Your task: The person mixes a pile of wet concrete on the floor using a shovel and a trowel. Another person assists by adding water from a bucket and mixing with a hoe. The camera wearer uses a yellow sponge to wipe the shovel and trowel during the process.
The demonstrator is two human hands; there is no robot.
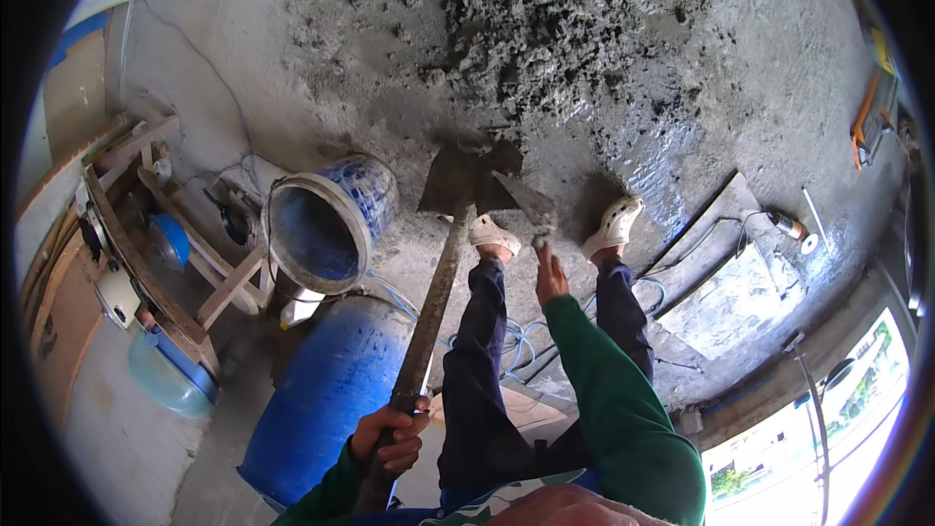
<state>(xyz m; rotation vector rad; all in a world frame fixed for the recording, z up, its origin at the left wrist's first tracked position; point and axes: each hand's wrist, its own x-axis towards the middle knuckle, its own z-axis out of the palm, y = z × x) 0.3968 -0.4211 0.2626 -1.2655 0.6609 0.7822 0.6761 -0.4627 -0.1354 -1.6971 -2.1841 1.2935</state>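
My left hand (391,436) is wrapped around the handle of a long shovel (432,307), whose dark blade (454,174) is near the floor in front of my feet. In my right hand (551,276) is a pointed mason's trowel (527,201); its tip reaches over the right side of the shovel blade. Whether trowel and blade touch, I cannot tell. Beyond the blade, a rough heap of wet grey mortar or concrete (540,29) spreads across the floor, with a shiny wet patch (650,161) at its right.
To the left lie a mortar-stained bucket (321,234) on its side, a blue drum (329,387) and a wooden frame (146,234). Blue hose or cable (518,343) coils behind my feet. At right are flat boards (719,299) and an angle grinder (789,226).
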